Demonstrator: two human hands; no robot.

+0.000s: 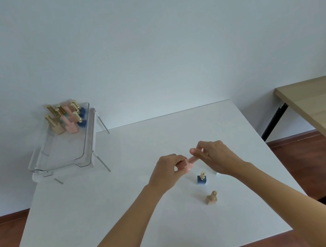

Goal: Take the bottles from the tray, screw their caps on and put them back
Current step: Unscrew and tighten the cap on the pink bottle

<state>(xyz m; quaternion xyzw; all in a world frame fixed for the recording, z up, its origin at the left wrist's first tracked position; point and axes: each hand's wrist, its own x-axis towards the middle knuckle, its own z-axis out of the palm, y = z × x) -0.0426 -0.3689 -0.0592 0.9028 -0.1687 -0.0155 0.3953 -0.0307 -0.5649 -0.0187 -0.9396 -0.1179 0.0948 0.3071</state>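
My left hand (167, 168) grips the square body of a pink bottle (186, 164), which is tilted above the white table (89, 229). My right hand (216, 157) pinches the bottle's pink cap (194, 159) at its neck end. Just below them a blue bottle (202, 178) with a gold cap stands upright on the table. Nearer to me stands a tan bottle (211, 198). At the far left a clear tray (64, 150) on a small stand holds several capped bottles (66, 117), pink, tan and blue, crowded at its far end.
A wooden table (324, 107) with a black leg stands to the right, across a gap of brown floor. The plain wall runs behind the white table. The tray stand's thin legs (104, 163) reach onto the table's left part.
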